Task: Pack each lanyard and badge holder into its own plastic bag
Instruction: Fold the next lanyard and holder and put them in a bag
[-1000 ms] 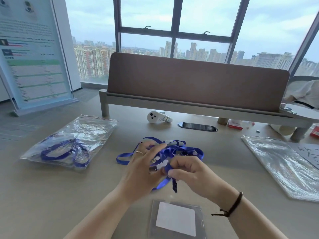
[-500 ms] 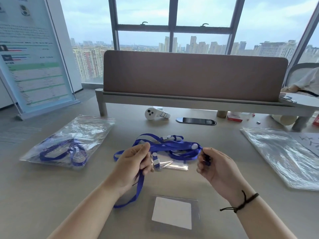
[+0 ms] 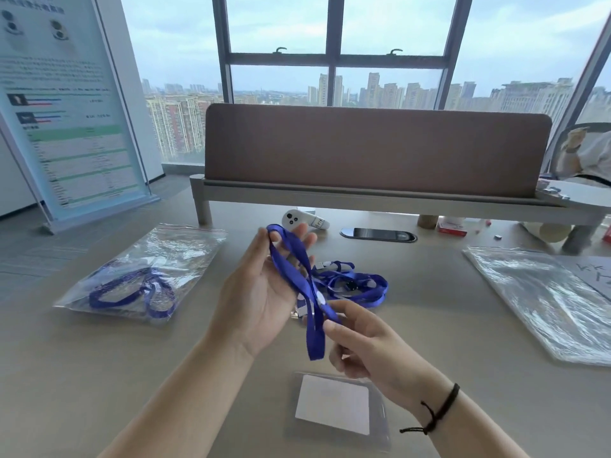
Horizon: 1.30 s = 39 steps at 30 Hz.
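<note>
Hands (image 3: pixel 261 292) around blue lanyard (image 3: pixel 299 276)

1. I can see printed lines, coloured bars and a table on the standing banner (image 3: pixel 66 107) at the left, but I cannot read any of it: too blurred.
2. The white controller (image 3: pixel 302 220) on the desk (image 3: pixel 99 375) carries a small handwritten label, illegible from here.
3. The paper (image 3: pixel 595 276) at the right edge bears dark marks that I cannot make out.
</note>
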Motion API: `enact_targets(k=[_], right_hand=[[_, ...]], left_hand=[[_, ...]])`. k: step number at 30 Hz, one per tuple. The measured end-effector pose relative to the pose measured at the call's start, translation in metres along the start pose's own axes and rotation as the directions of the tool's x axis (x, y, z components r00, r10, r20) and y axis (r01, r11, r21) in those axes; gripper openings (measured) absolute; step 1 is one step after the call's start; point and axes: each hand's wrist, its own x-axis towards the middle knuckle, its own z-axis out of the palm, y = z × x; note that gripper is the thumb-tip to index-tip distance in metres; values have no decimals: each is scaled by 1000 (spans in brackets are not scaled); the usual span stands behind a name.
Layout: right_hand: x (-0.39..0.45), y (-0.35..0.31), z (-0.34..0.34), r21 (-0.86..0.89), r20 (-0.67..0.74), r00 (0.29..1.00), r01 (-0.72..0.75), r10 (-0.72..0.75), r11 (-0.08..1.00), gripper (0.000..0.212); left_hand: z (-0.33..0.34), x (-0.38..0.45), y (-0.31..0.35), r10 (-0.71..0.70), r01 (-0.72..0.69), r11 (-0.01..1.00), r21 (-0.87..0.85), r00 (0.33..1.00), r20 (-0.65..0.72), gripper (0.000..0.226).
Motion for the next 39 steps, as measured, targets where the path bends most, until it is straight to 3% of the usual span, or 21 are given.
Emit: enact_targets(k=[3,4,8,10,14,16,18,19,21,22,24,27,31,35,39], right_hand=[[-2,-5,12,-1,54,997,62,-62,998,62],[-2,-6,16,-20,48,996,77,-76,997,59],[-5,-6,21,-268,-35,990,124,-139,955,9],[-14,-8,15,-271,-27,995,88,-99,958,13],[-35,-11,3,-106,64,997,58,-51,993,12],[-38,-11,3,-98,54,998,31,-26,995,16],[-40,-11,2,-213,14,1000,-21,25,977,19],[-41,-11,1,-357,-29,999,-40,31,933,21],[-43,-7,-4,-697,-99,995,-47,-31,716,25],[-44,-4,-5,-797,-102,991,-33,-81,604,24],[-48,6,-7,-859,-87,987,-5,-138,512,20],[-53,18,-10,-876,-155,980,-76,-128,476,21],[-62,25,-18,-830,-288,949,-180,-129,529,32],[-71,27,-21,-794,-332,933,-197,-139,575,36],[-81,29,-27,-806,-357,920,-214,-164,553,36]], left_hand=[[15,-4,-8,40,-40,999,19,999,-14,23],[18,-6,-13,52,-51,997,50,999,-15,20],[21,-16,-21,108,-107,960,259,994,10,18],[20,-20,-16,130,-132,903,409,991,34,19],[15,-27,-10,124,-131,801,584,991,51,20],[9,-28,-17,97,-135,684,717,991,94,19],[-1,-31,-27,37,-187,410,893,981,188,21],[-6,-33,-33,-9,-225,264,938,972,236,20],[-16,-39,-43,-103,-281,62,958,953,286,15],[-21,-42,-48,-143,-314,-11,949,940,310,14],[-30,-50,-59,-213,-403,-111,908,902,375,15],[-44,-60,-71,-245,-472,-174,864,871,426,22],[-52,-70,-77,-245,-484,-247,840,870,429,26],[-45,-74,-82,-201,-447,-372,813,894,400,11],[-39,-82,-83,-264,-436,-476,764,899,348,53]])
